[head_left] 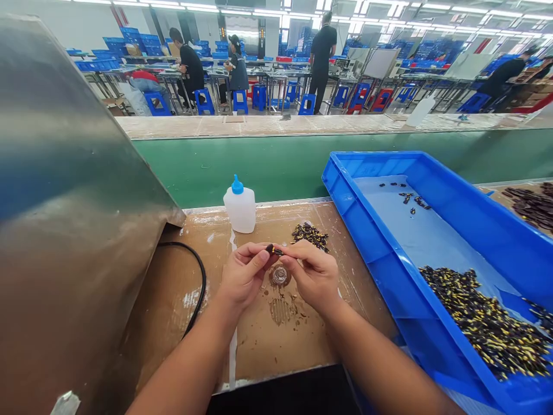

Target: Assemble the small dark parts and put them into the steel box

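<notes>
Just past the fingers [295, 255], a white plastic squeeze bottle [239, 207] with a blue nozzle cap is stood upright on a stained cardboard sheet [276, 346]. A small heap of dark, yellow-marked parts [310, 236] is spread ahead of the fingers and to the right of the bottle. Directly below the fingers, a round clear disc [280, 275] is laid on the cardboard. To the left of the fingers, a black cable [199, 276] is curved in front of a tall stainless steel panel [73, 230]. To their right, a blue plastic crate [389, 276] is lined with a pale sheet, and a large heap of similar parts [484, 323] is piled inside it. Beyond the fingers, a green conveyor belt [259, 167] is crossed by the view.

A small dark part with yellow marks [273, 249] is held above the disc, pinched between the fingers of the left hand [246, 275] and the right hand [311, 276]. The fingers of both hands are closed on it and meet at its ends. Its finer details are too small to be made out.
</notes>
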`<action>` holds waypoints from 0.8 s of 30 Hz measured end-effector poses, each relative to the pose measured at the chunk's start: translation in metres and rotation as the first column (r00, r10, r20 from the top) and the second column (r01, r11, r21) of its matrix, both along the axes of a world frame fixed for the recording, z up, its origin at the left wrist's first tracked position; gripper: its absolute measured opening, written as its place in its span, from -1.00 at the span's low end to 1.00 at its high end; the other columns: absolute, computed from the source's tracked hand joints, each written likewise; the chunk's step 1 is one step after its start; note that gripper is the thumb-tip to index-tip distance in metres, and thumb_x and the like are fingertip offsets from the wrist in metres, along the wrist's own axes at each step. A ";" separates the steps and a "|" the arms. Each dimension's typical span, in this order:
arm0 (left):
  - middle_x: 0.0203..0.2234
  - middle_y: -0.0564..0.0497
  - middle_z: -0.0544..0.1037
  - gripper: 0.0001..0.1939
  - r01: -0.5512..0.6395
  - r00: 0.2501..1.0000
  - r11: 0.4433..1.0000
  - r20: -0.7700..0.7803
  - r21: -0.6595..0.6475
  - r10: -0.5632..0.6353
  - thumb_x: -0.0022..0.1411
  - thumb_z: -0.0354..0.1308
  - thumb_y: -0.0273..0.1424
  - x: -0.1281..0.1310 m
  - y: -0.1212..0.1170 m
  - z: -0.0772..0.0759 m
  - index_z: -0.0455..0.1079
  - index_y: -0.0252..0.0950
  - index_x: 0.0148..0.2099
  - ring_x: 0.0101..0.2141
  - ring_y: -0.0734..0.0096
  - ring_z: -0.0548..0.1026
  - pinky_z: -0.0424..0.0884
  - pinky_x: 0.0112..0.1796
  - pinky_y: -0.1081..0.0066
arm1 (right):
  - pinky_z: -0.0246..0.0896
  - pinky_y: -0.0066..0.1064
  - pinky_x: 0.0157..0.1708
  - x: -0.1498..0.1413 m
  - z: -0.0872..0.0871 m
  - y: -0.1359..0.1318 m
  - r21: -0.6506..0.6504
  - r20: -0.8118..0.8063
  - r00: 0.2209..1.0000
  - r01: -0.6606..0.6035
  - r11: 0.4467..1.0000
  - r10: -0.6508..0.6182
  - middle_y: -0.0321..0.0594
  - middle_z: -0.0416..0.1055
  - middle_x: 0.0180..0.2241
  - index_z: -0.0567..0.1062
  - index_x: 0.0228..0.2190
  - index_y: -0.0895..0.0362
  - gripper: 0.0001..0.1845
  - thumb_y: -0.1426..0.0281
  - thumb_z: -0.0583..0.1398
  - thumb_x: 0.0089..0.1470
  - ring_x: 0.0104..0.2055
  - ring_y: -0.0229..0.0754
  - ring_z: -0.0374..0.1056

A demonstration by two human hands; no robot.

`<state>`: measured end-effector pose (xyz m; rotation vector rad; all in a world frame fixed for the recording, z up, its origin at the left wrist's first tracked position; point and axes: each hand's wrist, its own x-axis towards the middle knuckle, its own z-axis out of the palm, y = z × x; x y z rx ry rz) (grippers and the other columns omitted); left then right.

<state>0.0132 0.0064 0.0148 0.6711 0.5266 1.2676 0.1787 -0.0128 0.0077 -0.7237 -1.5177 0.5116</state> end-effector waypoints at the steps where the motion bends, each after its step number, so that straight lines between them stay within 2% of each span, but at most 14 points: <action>1: -0.28 -0.01 0.77 -0.75 0.001 1.000 1.000 0.000 -0.004 -0.001 0.00 0.68 -0.33 0.000 0.000 0.000 0.69 -0.21 -0.33 -0.22 0.45 0.73 0.66 -0.13 0.57 | 0.45 -0.20 -0.13 0.000 0.000 0.000 -0.001 -0.001 1.000 0.000 1.000 0.000 -0.25 0.69 -0.10 0.70 0.03 -0.11 -0.67 0.52 0.38 0.36 -0.15 -0.10 0.57; 7: -0.28 -0.03 0.77 -0.73 -0.019 1.000 1.000 -0.019 -0.025 0.018 -0.03 0.69 -0.32 -0.001 -0.001 -0.002 0.68 -0.22 -0.34 -0.24 0.41 0.72 0.66 -0.14 0.50 | 0.45 -0.19 -0.11 -0.001 0.001 -0.001 -0.025 0.013 1.000 0.011 1.000 -0.011 -0.26 0.69 -0.10 0.70 0.01 -0.12 -0.72 0.48 0.37 0.38 -0.14 -0.10 0.58; 13: -0.27 -0.05 0.76 -0.72 -0.024 0.998 0.999 -0.053 -0.021 0.022 -0.04 0.70 -0.29 -0.001 -0.001 -0.002 0.69 -0.24 -0.34 -0.24 0.40 0.72 0.67 -0.14 0.50 | 0.52 -0.14 -0.14 0.000 -0.001 -0.001 -0.066 0.042 0.997 0.061 0.996 -0.059 -0.21 0.70 -0.14 0.72 -0.06 -0.08 -0.88 0.32 0.36 0.41 -0.17 -0.05 0.60; 21: -0.28 -0.03 0.77 -0.73 -0.015 0.999 1.000 -0.032 -0.014 0.014 -0.06 0.70 -0.31 0.000 -0.001 0.001 0.69 -0.21 -0.36 -0.25 0.43 0.73 0.67 -0.15 0.54 | 0.47 -0.18 -0.12 0.000 0.001 -0.002 -0.056 0.026 0.999 0.037 0.998 -0.036 -0.27 0.69 -0.11 0.70 0.00 -0.14 -0.74 0.45 0.37 0.38 -0.16 -0.09 0.58; 24: -0.29 -0.02 0.77 -0.73 -0.019 0.999 1.000 -0.027 -0.014 0.018 -0.06 0.70 -0.32 0.000 -0.001 0.000 0.69 -0.21 -0.36 -0.25 0.43 0.73 0.67 -0.15 0.54 | 0.47 -0.19 -0.12 0.000 0.001 -0.002 -0.043 0.033 0.999 0.037 0.998 -0.036 -0.28 0.69 -0.12 0.70 0.00 -0.13 -0.75 0.46 0.37 0.38 -0.17 -0.10 0.58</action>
